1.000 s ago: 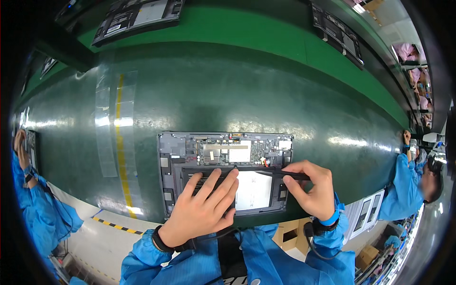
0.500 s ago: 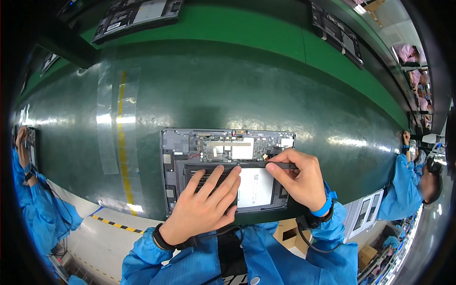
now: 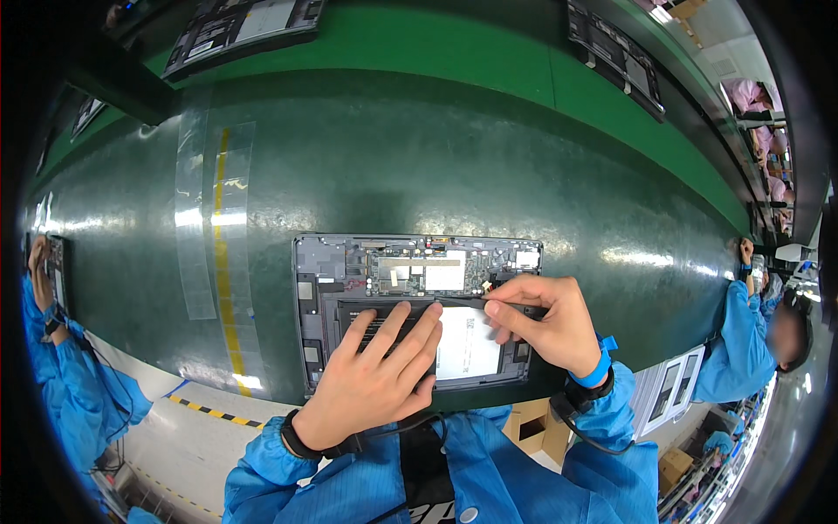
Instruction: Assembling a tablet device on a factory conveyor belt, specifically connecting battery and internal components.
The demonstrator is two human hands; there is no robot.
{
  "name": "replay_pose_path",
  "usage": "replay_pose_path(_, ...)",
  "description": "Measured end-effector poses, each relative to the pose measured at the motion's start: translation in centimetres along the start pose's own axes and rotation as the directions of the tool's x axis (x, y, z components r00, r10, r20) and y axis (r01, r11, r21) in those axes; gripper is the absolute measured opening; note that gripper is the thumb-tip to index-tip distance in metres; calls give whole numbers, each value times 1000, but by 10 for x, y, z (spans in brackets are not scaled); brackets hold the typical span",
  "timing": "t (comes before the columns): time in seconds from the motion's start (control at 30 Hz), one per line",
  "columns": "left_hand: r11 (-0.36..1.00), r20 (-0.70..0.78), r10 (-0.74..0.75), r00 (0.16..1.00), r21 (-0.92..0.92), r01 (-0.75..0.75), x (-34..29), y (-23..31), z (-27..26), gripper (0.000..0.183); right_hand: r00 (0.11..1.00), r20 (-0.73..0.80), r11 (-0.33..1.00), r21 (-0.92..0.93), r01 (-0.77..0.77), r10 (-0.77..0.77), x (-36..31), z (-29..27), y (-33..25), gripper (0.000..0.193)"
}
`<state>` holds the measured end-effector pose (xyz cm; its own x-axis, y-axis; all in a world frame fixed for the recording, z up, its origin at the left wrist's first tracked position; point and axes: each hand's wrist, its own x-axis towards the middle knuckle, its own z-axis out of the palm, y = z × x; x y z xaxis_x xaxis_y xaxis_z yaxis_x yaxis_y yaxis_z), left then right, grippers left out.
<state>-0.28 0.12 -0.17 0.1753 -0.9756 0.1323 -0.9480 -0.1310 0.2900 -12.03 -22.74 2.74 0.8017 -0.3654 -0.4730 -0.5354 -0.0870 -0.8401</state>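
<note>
An opened tablet-like device (image 3: 307, 262) lies on the bench before me. Its green-and-silver circuit board (image 3: 403, 265) runs along the far side. Nearer to me is the battery (image 3: 467, 349), part black and part white. My left hand (image 3: 377, 371) rests on the battery's left part, palm down, fingers stretched out and spread. At the battery's far right edge, just below the board, thumb and forefinger of my right hand (image 3: 546, 325) are pinched together. A thin dark strip runs along that edge to the fingertips; whether they hold it is too small to tell.
The green bench (image 3: 419, 175) carries clear tape over a yellow line (image 3: 223, 262) at left. More opened devices (image 3: 249, 35) (image 3: 615, 57) lie on the far strip. Co-workers in blue sit at left (image 3: 65, 375) and right (image 3: 742, 336). A cardboard box (image 3: 534, 428) is below the bench edge.
My right hand has shifted slightly left along the battery's far edge, its other fingers now lower over the white part. My left hand stays in place.
</note>
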Motion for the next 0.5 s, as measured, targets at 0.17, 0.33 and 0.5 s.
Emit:
replay_pose_path(0.17,1000,-3,1,1000,1,-1,1,0,-1,55,1000,29,989,145,-4,0,2,-2,2,11)
replay_pose_path(0.33,1000,-6,-10,1000,-7,9,1,0,-1,55,997,65,984,175,-43,31,3,-4,2,13)
replay_pose_path(0.5,1000,0,-8,1000,-9,8,1,1,-1,55,997,74,977,205,-50,35,2,-5,3,13)
